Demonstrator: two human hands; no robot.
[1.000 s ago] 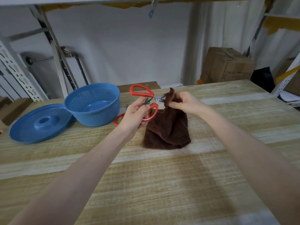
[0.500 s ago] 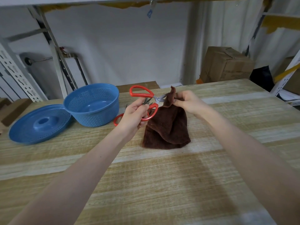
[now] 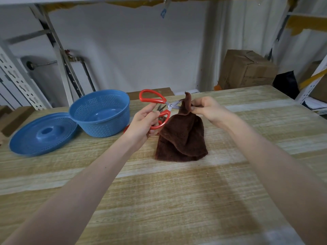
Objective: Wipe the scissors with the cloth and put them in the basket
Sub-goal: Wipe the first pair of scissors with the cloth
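Red-handled scissors (image 3: 164,102) held above the wooden table (image 3: 177,200), blades pointing to 3 o'clock into the brown cloth (image 3: 182,138). Left hand (image 3: 143,124) grips the lower handle loop. Right hand (image 3: 207,110) pinches the cloth's gathered top over the blades, the rest draping to 6 o'clock. Wiping step in hand. Next move, by my reckoning: draw the cloth off the blades, then carry the scissors to the blue basket (image 3: 100,112) at 9 o'clock.

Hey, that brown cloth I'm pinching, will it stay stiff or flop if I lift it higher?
Probably floppy: the cloth hangs in soft folds from where the right hand pinches its top, its lower edge slumped on the table. It looks light, since a fingertip pinch holds it up. Its nap likely grips rather than slips.
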